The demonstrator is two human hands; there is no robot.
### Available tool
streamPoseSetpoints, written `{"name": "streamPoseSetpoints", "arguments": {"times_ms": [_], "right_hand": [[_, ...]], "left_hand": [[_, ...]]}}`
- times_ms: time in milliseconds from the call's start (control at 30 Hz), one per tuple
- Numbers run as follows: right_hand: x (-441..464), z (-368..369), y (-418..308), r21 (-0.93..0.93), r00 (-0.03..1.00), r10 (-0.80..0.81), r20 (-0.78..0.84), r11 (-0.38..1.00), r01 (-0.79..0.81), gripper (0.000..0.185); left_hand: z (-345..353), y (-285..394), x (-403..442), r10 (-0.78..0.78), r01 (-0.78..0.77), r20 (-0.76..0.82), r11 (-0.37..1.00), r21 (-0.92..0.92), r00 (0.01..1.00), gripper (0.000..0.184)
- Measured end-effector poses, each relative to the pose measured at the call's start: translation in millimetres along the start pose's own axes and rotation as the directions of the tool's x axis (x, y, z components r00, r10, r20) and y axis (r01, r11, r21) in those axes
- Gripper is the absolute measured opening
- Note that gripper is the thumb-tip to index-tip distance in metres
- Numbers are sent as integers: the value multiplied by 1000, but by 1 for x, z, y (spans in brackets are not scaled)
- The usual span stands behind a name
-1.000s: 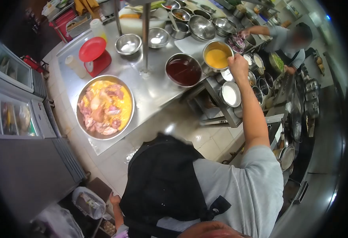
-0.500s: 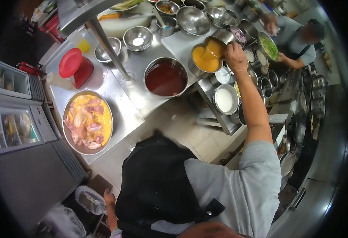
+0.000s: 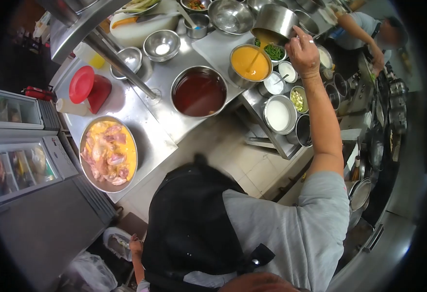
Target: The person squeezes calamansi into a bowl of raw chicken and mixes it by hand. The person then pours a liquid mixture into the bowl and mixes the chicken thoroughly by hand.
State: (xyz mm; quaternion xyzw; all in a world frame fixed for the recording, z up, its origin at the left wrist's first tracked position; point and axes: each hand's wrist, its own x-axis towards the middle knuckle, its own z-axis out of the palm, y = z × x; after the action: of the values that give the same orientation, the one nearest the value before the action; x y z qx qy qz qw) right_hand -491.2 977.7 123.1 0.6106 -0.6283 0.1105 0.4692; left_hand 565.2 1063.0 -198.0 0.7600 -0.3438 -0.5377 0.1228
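Note:
My right hand [image 3: 305, 52] grips a steel pot [image 3: 274, 20] by its right side, fingers closed. The pot is tilted, and a stream of orange sauce falls from its lip into a round steel container [image 3: 238, 77] of orange sauce [image 3: 248, 62] below. Down at the lower left, my left hand [image 3: 135, 245] hangs beside my apron, fingers curled; what they hold, if anything, is too small to make out. A plastic tub [image 3: 118, 242] lies near it.
A pot of dark red liquid [image 3: 200, 95] stands at the counter's edge. Left of it are a pan of raw meat in yellow marinade [image 3: 107, 151] and a red scale [image 3: 97, 92]. Containers of white liquid [image 3: 278, 115] and chopped vegetables [image 3: 297, 99] line the right. A co-worker [image 3: 362, 29] stands beyond.
The pot in my right hand has risen and tilts above the sauce container, pouring. Green vegetables now show behind it. The co-worker's bowl of greens has moved off to the right.

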Motion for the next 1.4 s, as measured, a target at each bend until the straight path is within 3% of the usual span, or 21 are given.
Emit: {"name": "streamPoseSetpoints", "arguments": {"times_ms": [200, 333, 400, 467, 533, 600, 633, 667, 733, 800, 900, 1033, 1133, 1167, 1200, 1233, 1267, 1300, 1333, 1367, 1400], "right_hand": [[-20, 21, -16, 7, 994, 91, 60, 996, -92, 15], [-46, 47, -37, 83, 934, 350, 73, 931, -356, 14], [-59, 57, -45, -56, 594, 752, 284, 632, -773, 25], [-71, 64, -47, -73, 493, 819, 295, 534, -843, 35], [-80, 67, -53, -101, 102, 904, 415, 157, -982, 29], [-94, 78, -73, 366, -187, 719, 669, -538, -760, 25], [-101, 87, -90, 472, -217, 651, 727, -704, -531, 25], [-107, 93, -111, 533, -212, 585, 783, -806, -256, 25], [-111, 77, -157, 547, -94, 549, 830, -836, -50, 15], [-113, 47, -219, 609, -149, 592, 792, -784, 123, 11], [-117, -75, -304, 630, -262, 590, 763, -770, 100, 12], [-270, -212, -460, 687, -369, 694, 617, -705, -176, 4], [-362, -431, -606, 436, -625, 704, 337, -705, -559, 10], [-376, -528, -651, 60, -623, 742, 250, -654, -754, 14], [-415, -604, -714, 331, -718, 680, 150, -719, -612, 17], [-436, -684, -766, 368, -765, 644, 21, -716, -593, 18], [-422, -765, -801, 162, -872, 468, -140, -858, -487, 16], [-456, -835, -862, 403, -911, 347, -225, -818, -411, 12], [-442, -904, -905, -481, -685, 685, -247, -700, -527, 28], [-411, -943, -920, 143, -802, 433, -411, -838, -526, 37], [-378, -971, -923, 711, -914, 150, -377, -585, -389, 47]], "left_hand": [[-11, -2, 5, 66, -65, 0, 975, 213, 998, 62], [-5, 5, 4, 164, -169, 44, 928, 334, 986, 60], [-8, 1, 9, 182, -188, 59, 863, 469, 982, 59], [-15, -1, 17, 175, -172, 39, 862, 477, 984, 56], [-27, -4, 24, 152, -176, 92, 891, 417, 984, 54], [-38, -2, 41, 134, -184, 150, 899, 396, 980, 53], [-40, 0, 52, 165, -222, 163, 868, 445, 973, 53], [-42, 3, 63, 199, -262, 178, 838, 479, 964, 53], [-39, 6, 99, 261, -355, 247, 774, 524, 933, 53], [-20, 23, 142, 326, -476, 351, 680, 558, 878, 53], [11, 67, 201, 376, -669, 556, 479, 569, 742, 52], [47, 113, 241, 332, -837, 768, 236, 494, 547, 52], [73, 135, 252, 260, -911, 874, 84, 403, 410, 52], [84, 140, 252, 218, -933, 909, 30, 358, 356, 52], [95, 143, 250, 180, -949, 935, -18, 314, 306, 52], [104, 148, 248, 141, -961, 956, -66, 270, 259, 52], [112, 147, 245, 112, -968, 969, -101, 230, 219, 52], [119, 148, 241, 89, -972, 980, -141, 187, 175, 52], [125, 148, 238, 63, -972, 988, -180, 149, 140, 52], [128, 148, 235, 42, -971, 994, -214, 107, 101, 52], [133, 146, 232, 23, -967, 998, -250, 55, 51, 52]]}}
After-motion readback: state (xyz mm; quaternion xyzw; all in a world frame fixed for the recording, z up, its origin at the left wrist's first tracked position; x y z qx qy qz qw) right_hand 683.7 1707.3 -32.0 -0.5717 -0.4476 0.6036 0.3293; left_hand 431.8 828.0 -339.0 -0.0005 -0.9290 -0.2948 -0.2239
